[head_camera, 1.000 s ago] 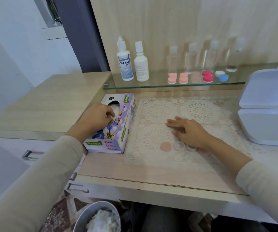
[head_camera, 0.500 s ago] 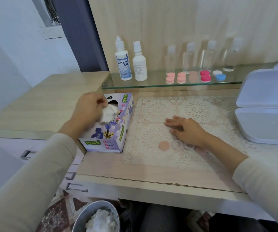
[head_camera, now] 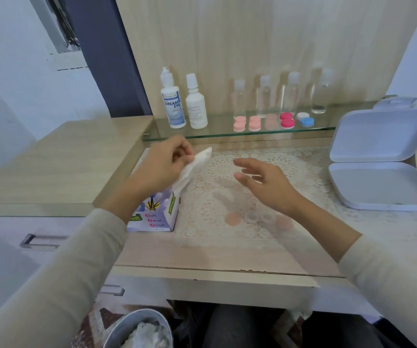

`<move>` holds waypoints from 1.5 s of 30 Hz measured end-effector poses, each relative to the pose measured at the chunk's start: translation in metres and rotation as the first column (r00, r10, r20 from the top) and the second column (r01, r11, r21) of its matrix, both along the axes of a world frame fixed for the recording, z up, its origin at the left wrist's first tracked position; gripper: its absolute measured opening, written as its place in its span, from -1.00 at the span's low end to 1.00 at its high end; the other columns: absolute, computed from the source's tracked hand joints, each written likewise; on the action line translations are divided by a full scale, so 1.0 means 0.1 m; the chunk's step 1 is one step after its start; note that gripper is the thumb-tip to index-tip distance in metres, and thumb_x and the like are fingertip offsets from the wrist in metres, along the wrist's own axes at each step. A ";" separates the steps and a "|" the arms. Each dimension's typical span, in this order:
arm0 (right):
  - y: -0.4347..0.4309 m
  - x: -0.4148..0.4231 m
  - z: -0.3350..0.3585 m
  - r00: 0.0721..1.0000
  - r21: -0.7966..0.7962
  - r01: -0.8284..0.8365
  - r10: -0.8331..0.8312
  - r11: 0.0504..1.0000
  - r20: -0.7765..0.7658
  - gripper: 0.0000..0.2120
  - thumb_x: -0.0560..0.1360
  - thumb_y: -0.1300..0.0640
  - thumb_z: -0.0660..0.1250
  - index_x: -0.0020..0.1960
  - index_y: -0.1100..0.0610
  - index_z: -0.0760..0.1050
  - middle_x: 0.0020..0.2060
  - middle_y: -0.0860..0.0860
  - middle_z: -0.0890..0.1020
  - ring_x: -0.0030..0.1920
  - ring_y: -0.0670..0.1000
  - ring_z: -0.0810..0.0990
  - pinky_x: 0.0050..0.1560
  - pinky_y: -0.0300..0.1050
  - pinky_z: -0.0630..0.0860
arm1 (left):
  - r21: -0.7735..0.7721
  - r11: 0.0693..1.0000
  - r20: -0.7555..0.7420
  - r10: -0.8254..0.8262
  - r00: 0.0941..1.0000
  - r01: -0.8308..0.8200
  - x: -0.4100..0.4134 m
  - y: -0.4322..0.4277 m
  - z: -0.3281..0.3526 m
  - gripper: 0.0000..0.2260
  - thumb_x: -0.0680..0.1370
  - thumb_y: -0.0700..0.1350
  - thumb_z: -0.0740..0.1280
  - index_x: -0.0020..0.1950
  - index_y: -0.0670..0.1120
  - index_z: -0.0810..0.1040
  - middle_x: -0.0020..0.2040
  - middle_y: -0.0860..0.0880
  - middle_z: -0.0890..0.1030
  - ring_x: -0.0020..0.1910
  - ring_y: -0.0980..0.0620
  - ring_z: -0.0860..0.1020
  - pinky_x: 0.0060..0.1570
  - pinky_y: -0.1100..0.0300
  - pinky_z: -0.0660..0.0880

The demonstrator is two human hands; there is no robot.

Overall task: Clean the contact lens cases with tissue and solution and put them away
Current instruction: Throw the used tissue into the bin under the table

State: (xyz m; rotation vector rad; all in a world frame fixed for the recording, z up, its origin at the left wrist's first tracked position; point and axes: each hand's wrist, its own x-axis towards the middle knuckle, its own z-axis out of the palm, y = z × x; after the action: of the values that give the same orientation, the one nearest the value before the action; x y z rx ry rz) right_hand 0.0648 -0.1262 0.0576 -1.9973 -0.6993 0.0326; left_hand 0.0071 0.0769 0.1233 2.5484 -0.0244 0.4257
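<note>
My left hand (head_camera: pixel 163 164) is raised above the tissue box (head_camera: pixel 156 217) and pinches a white tissue (head_camera: pixel 192 169) that hangs down toward the box. My right hand (head_camera: pixel 265 183) hovers open over the lace mat (head_camera: pixel 227 237), fingers spread, holding nothing. Below it on the mat lies an opened clear contact lens case (head_camera: pixel 259 217) with one pink cap (head_camera: pixel 233 218) to its left and another (head_camera: pixel 284 222) to its right. Two solution bottles (head_camera: pixel 173 101) stand on the glass shelf (head_camera: pixel 217 134).
Several closed lens cases (head_camera: pixel 272 121) in pink, red and blue-white sit on the shelf before small clear bottles (head_camera: pixel 290 94). An open white box (head_camera: pixel 380 159) lies at the right. A metal bin (head_camera: pixel 137 330) with used tissue stands below the table edge.
My left hand has pulled a tissue out of the box and lifted it up and right. My right hand has risen off the mat and opened.
</note>
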 end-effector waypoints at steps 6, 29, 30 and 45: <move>-0.08 -0.18 0.07 1.000 0.081 0.004 -0.005 0.997 0.012 -0.55 0.39 -0.18 0.31 0.23 -0.05 0.48 0.27 -0.15 0.48 0.26 -0.18 0.42 0.26 -0.19 0.34 | -0.094 0.986 -0.053 -0.141 0.989 0.136 -0.04 -0.37 -0.29 -0.79 0.40 -0.25 0.45 -0.10 -0.02 0.48 -0.25 0.08 0.51 -0.20 0.07 0.49 -0.17 0.42 0.39; -0.08 -0.39 -0.11 0.995 0.080 -0.097 0.099 0.992 -0.023 -0.83 0.43 0.28 0.36 -0.09 0.08 0.67 -0.06 0.01 0.67 0.00 -0.07 0.61 0.12 -0.12 0.51 | -0.410 0.911 -0.045 -0.065 0.997 0.041 -0.15 -0.49 -0.66 -0.96 0.45 -0.22 0.40 -0.18 -0.10 0.63 -0.27 -0.01 0.62 -0.33 0.21 0.51 -0.31 0.42 0.43; -0.08 -0.39 -0.12 0.997 0.078 -0.080 0.081 0.994 -0.006 -0.81 0.43 0.32 0.34 -0.08 0.12 0.67 -0.12 0.02 0.66 -0.06 -0.03 0.61 0.08 -0.11 0.53 | -0.439 0.898 -0.054 -0.074 0.996 0.043 -0.15 -0.49 -0.66 -0.95 0.47 -0.20 0.38 -0.17 -0.09 0.63 -0.24 -0.05 0.64 -0.28 0.14 0.53 -0.25 0.36 0.45; -0.15 -0.34 -0.17 0.998 0.062 0.022 -0.026 0.998 0.060 -0.64 0.37 0.48 0.18 -0.13 0.11 0.60 -0.21 -0.13 0.60 -0.21 -0.20 0.56 -0.10 -0.33 0.49 | -0.543 0.839 -0.094 -0.055 0.994 -0.005 -0.20 -0.47 -0.74 -0.87 0.49 -0.26 0.34 -0.04 -0.08 0.62 -0.05 -0.06 0.65 -0.05 -0.16 0.57 0.02 0.03 0.50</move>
State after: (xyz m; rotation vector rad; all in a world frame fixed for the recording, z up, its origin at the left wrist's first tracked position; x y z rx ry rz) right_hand 0.0304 -0.1409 0.0407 -1.9545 -0.7069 -0.0627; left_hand -0.0124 0.0304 0.0498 1.9973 0.0914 0.2388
